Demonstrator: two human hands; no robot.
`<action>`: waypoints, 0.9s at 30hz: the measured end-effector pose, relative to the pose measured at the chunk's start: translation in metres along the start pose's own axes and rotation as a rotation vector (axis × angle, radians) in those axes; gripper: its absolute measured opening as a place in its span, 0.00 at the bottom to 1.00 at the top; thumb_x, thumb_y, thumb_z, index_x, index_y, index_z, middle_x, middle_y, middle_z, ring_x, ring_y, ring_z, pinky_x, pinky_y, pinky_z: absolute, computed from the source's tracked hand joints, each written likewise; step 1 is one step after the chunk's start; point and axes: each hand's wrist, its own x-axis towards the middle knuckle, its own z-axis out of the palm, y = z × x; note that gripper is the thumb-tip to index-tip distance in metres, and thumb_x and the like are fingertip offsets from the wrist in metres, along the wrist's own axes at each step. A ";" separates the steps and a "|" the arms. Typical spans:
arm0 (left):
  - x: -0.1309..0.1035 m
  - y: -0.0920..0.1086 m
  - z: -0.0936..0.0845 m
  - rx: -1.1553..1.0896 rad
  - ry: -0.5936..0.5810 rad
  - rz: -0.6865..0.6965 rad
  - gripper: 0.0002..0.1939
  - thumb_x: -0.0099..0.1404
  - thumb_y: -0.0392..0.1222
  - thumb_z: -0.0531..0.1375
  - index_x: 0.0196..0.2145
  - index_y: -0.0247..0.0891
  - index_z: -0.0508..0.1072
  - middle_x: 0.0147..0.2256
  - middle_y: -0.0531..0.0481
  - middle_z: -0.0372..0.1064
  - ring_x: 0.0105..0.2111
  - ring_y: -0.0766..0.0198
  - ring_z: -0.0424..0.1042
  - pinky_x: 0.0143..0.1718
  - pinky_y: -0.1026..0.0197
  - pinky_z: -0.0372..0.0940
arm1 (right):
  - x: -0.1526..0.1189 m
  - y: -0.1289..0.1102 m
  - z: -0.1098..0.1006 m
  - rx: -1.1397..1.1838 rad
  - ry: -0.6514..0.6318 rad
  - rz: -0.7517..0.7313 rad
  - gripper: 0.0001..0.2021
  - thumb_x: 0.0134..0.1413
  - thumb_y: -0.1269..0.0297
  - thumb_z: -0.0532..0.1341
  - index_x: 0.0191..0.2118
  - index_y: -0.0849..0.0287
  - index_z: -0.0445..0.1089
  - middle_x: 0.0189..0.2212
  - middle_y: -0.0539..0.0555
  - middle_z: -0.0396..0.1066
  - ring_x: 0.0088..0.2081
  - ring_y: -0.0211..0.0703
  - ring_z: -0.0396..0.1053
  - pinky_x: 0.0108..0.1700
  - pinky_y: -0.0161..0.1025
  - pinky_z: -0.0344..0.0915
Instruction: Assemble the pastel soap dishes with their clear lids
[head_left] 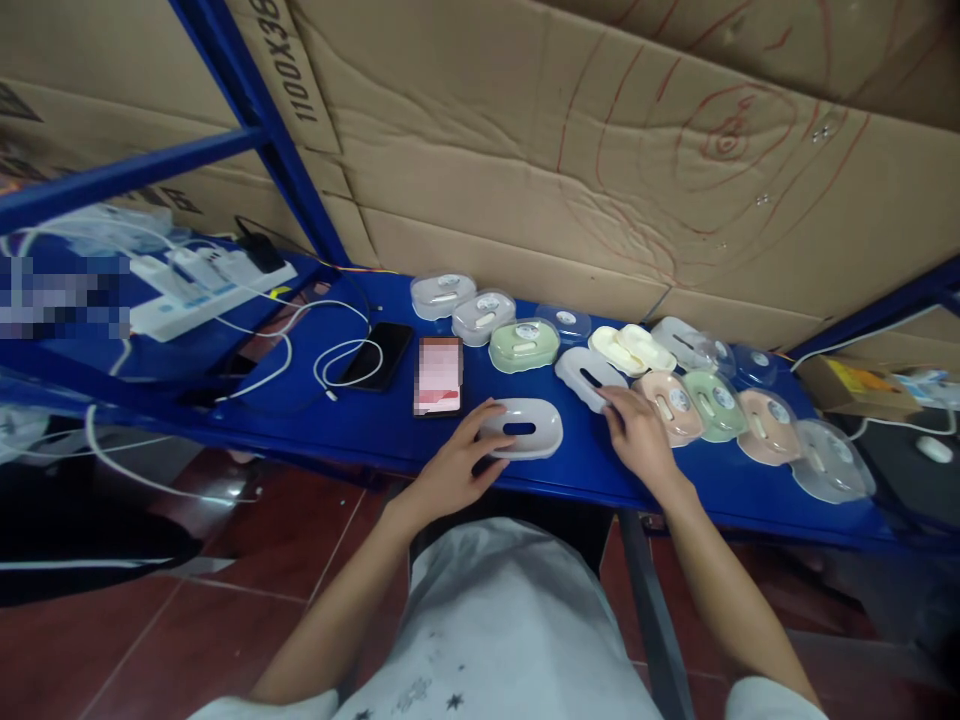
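A pale grey oval soap dish [546, 428] with a slot in its middle lies near the front edge of the blue shelf. My left hand [457, 462] grips its left end, fingers over the rim. Farther right, my right hand [636, 432] has its fingertips on the lower right edge of a second pale dish [576, 372], which also has a slot. Around that dish stand a green dish with a clear lid [523, 346], cream pieces [630, 350] and a pink lidded dish [675, 410].
Several more lidded dishes, one of them green [714, 405], line the right side. A lit phone [439, 376] and a dark phone [382, 357] lie left, by white cables and a power strip [214, 300]. Cardboard [480, 130] stands behind; a blue post [300, 170] rises at left.
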 end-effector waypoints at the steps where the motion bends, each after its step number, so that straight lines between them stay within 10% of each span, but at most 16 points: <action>1: 0.000 0.000 -0.001 -0.007 0.002 0.000 0.16 0.76 0.36 0.60 0.58 0.46 0.76 0.72 0.43 0.56 0.76 0.46 0.52 0.72 0.35 0.60 | -0.007 0.001 -0.001 0.044 -0.013 -0.018 0.19 0.73 0.67 0.54 0.61 0.57 0.74 0.58 0.60 0.77 0.61 0.56 0.73 0.66 0.59 0.66; 6: -0.001 0.002 0.001 0.033 0.048 -0.002 0.16 0.75 0.35 0.61 0.58 0.46 0.77 0.72 0.43 0.56 0.75 0.44 0.52 0.73 0.32 0.58 | 0.000 0.008 -0.004 0.142 -0.133 -0.163 0.30 0.66 0.77 0.48 0.68 0.53 0.68 0.68 0.55 0.68 0.71 0.49 0.63 0.70 0.57 0.63; 12: -0.001 0.000 0.004 0.022 0.057 0.009 0.17 0.75 0.36 0.62 0.58 0.48 0.77 0.71 0.44 0.58 0.75 0.45 0.53 0.73 0.34 0.59 | 0.084 0.016 -0.006 -0.412 -0.183 0.253 0.20 0.65 0.71 0.55 0.57 0.69 0.76 0.55 0.74 0.77 0.61 0.68 0.71 0.63 0.65 0.62; 17: -0.001 -0.002 0.003 -0.040 0.154 -0.030 0.17 0.77 0.38 0.60 0.61 0.48 0.75 0.64 0.44 0.69 0.72 0.49 0.60 0.71 0.38 0.63 | 0.120 0.017 -0.007 -0.406 -0.232 0.302 0.14 0.65 0.70 0.57 0.49 0.65 0.78 0.44 0.69 0.81 0.49 0.61 0.77 0.58 0.57 0.64; 23: 0.001 0.003 0.004 -0.072 0.415 -0.179 0.15 0.79 0.40 0.59 0.60 0.45 0.74 0.60 0.44 0.74 0.63 0.54 0.73 0.67 0.45 0.67 | 0.025 -0.037 -0.028 -0.082 0.018 -0.108 0.16 0.76 0.62 0.55 0.60 0.55 0.74 0.55 0.59 0.78 0.55 0.53 0.75 0.58 0.50 0.66; 27: 0.000 0.007 0.006 -0.067 0.517 -0.204 0.15 0.79 0.40 0.58 0.60 0.42 0.74 0.58 0.43 0.74 0.61 0.54 0.73 0.65 0.46 0.68 | -0.045 -0.081 -0.016 -0.044 -0.087 -0.299 0.20 0.73 0.74 0.56 0.65 0.53 0.70 0.55 0.58 0.79 0.54 0.50 0.75 0.63 0.55 0.59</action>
